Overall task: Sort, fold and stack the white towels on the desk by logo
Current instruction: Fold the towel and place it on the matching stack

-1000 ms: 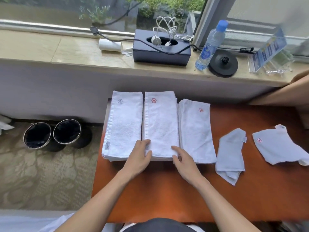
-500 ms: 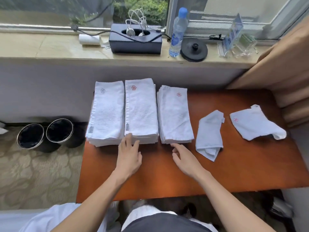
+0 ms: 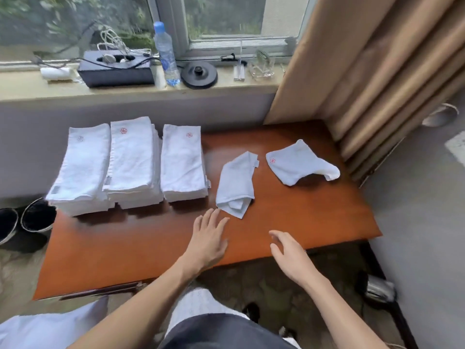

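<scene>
Three stacks of folded white towels stand at the desk's back left: a grey-logo stack [image 3: 80,170], a red-logo stack [image 3: 133,162] and a second red-logo stack [image 3: 182,162]. To their right lie a loosely folded towel [image 3: 235,183] with no logo showing and a crumpled red-logo towel [image 3: 299,163]. My left hand [image 3: 208,239] hovers flat over the desk, fingertips just short of the loose towel's near corner. Near the desk's front edge my right hand [image 3: 289,253] hangs with relaxed, slightly bent fingers. Neither hand holds anything.
The brown wooden desk [image 3: 125,248] meets a windowsill carrying a dark box [image 3: 115,71] with cables, a water bottle [image 3: 166,54], a kettle base [image 3: 198,74] and glassware. A tan curtain [image 3: 377,71] hangs at the right. Two round bins [image 3: 37,217] stand on the floor at left.
Both hands have left the front of the towel stacks and moved right toward the loose towels. The view has swung right, bringing the curtain in.
</scene>
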`<state>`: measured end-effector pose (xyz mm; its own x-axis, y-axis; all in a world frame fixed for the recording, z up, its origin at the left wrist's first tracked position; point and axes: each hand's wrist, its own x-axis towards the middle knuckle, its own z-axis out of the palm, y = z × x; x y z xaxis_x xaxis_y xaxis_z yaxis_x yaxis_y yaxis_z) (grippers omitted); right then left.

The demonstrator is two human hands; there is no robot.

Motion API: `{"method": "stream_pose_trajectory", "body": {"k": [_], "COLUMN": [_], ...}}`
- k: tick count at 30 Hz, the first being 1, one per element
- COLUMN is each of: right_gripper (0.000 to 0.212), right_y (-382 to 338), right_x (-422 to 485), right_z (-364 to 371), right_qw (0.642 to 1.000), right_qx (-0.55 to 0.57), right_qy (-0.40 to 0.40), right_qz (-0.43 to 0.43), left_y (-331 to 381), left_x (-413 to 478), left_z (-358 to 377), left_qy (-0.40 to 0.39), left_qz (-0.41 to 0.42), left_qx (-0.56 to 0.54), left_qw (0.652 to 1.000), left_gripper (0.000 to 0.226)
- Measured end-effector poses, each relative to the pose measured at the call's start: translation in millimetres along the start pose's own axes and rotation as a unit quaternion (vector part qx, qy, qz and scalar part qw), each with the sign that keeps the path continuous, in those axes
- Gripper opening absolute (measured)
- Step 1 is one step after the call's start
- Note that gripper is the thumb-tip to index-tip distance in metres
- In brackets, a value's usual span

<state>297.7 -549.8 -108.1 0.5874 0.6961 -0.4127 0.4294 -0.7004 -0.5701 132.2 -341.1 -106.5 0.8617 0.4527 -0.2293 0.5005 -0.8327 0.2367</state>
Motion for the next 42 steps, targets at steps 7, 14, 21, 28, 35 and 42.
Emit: {"method": "stream_pose_trajectory", "body": {"k": [7,14,21,28,35,42], "right_gripper": [0.040,0.041,0.042,0.036,0.030,0.037], "right_y": [49,63,76,87,117,170], "right_x": [9,65,136,190,231,282], "right_z": [-48,-87,-136,-162,-196,-232], "right_qw": [1.000,1.000,0.998,0.993,0.990,0.993], "right_qx": [0.010,0.005,-0.021,0.077,0.077,0.041], "right_qy": [0.008,-0.010,-0.036,0.001,0.040,0.030], "right_qz": [0.020,0.026,0.054,0.092,0.113,0.102], "left_y": [64,97,117,127,143,183], "left_x": [35,107,193,233,260,285], "left_z": [-3,13,27,33,33,40], "left_qy": [-0.018,-0.025,-0.035,-0.063,-0.039,-0.018], "left_qz": [0.044,0.051,0.040,0.041,0.053,0.012], "left_qx": [0.008,-0.050,-0.085,-0.085,-0.147,-0.156], "left_qw": [0.999,0.997,0.995,0.994,0.987,0.988], "left_gripper": [0.059,0.053,0.053,0.053,0.050,0.050]}}
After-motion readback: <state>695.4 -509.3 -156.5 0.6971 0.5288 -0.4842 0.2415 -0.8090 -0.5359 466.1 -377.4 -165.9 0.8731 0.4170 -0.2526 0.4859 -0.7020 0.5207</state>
